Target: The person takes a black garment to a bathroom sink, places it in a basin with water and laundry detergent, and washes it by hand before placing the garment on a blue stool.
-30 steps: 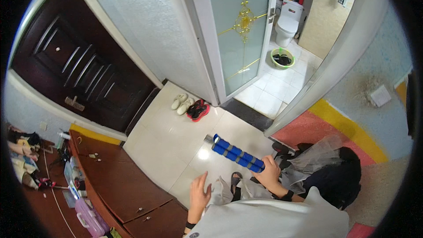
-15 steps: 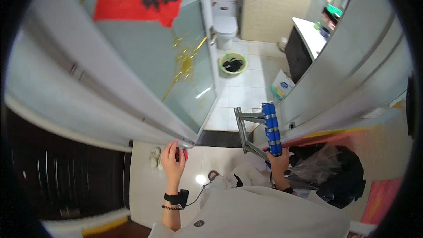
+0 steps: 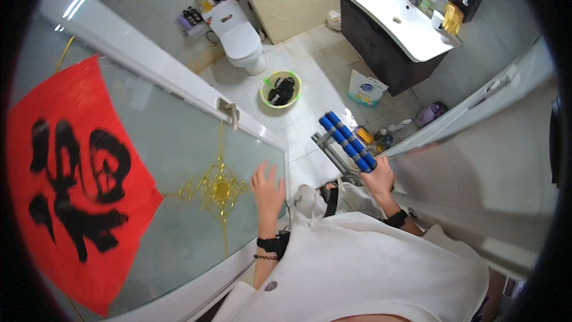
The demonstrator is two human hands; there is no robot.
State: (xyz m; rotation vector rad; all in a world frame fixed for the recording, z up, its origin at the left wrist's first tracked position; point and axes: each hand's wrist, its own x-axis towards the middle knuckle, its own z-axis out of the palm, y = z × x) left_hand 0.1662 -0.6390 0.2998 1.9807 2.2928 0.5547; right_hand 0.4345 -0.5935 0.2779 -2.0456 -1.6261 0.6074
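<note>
A folding stool (image 3: 347,141) with blue padded bars and grey metal legs is in my right hand (image 3: 379,177), which is closed around the near end of the blue bars. The legs point away toward the bathroom floor. My left hand (image 3: 268,189) is raised in front of the frosted glass door (image 3: 179,170), fingers apart and holding nothing. Whether its fingertips touch the glass is hard to tell. A red paper sheet (image 3: 134,203) with black brushwork hangs on the door, beside a gold ornament (image 3: 221,189).
On the tiled floor ahead sits a yellow-green basin (image 3: 264,96) with dark items in it. Beyond it is a white toilet (image 3: 241,42). At the right, a sink cabinet (image 3: 381,42) has a white bag (image 3: 366,89) at its foot, with bottles (image 3: 390,134) nearer the doorway.
I have moved forward into the doorway, and the bathroom fills more of the view. The stool has come along in my right hand, tilted differently. My left hand's fingers have spread.
</note>
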